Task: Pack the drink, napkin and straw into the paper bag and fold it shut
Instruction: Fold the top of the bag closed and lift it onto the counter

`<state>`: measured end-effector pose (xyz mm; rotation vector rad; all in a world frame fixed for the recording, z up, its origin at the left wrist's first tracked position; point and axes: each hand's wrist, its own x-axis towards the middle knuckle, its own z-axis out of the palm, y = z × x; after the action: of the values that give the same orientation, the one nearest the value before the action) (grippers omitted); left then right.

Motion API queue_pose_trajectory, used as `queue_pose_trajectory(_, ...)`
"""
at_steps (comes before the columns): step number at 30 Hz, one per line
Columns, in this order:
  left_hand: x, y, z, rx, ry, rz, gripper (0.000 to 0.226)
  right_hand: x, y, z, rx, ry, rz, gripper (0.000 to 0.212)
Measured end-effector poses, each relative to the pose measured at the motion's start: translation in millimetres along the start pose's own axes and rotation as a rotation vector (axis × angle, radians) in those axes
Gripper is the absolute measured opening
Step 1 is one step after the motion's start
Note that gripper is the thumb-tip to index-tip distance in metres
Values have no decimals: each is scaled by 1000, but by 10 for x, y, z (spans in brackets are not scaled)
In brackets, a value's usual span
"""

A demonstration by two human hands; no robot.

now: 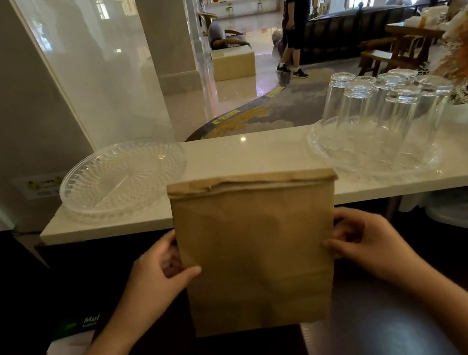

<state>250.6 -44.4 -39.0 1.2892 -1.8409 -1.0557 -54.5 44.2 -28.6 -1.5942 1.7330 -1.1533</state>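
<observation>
Fingers first: the left hand pinches the left edge of the paper bag, thumb lying across the front and the fingers curled behind. The right hand mirrors it on the right edge, thumb on the front panel, fingers tucked round the side. Both grips look light, steadying rather than squeezing. The bag stands upright on the dark near table, right in the middle, and its top is already rolled over into a flat fold along the far edge. No drink, napkin or straw shows anywhere outside, so I judge they're inside, though the closed bag hides them. Packing and folding look done; perhaps only a final crease or letting go is left. Beyond, the white counter carries a clear plate on the left and upturned glasses on the right.
</observation>
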Motion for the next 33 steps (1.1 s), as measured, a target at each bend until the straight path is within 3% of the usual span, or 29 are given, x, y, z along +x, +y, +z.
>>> queue_pose_trajectory(6, 334, 681, -352, 5, 28, 162, 58, 334, -707, -443, 140, -13, -51, 37)
queue_pose_trajectory(13, 908, 1173, -512, 18, 46, 206, 50, 903, -1002, -777, 134, 12, -56, 37)
queue_pose_trajectory(33, 2142, 1166, -40, 159, 103, 142, 55, 2257, -380, -785, 20, 69, -80, 42)
